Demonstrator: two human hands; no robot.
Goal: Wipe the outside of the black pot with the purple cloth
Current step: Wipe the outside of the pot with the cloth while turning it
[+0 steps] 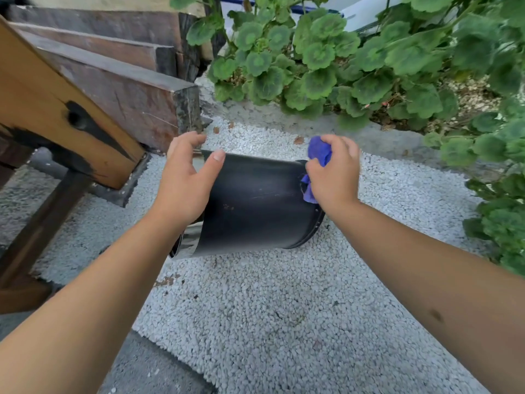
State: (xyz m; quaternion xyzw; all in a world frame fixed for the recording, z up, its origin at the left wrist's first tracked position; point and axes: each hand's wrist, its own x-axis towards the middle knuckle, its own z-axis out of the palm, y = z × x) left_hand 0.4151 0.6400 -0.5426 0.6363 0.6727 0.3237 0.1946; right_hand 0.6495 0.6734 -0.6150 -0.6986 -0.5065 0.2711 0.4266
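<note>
The black pot (255, 203) is tipped on its side above white gravel, its open rim to the left and its base to the right. My left hand (186, 183) grips the rim end, thumb lying on the pot's outer wall. My right hand (333, 173) is closed on the bunched purple cloth (319, 153) and presses it against the pot's wall near the base. Part of the cloth pokes out below my fingers. The pot's inside is mostly hidden behind my left hand.
White gravel (270, 294) covers the ground under the pot. A wooden bench or stair structure (93, 89) stands at left, close to my left hand. Green leafy plants (355, 66) crowd the back and right. Grey paving (159, 371) lies at lower left.
</note>
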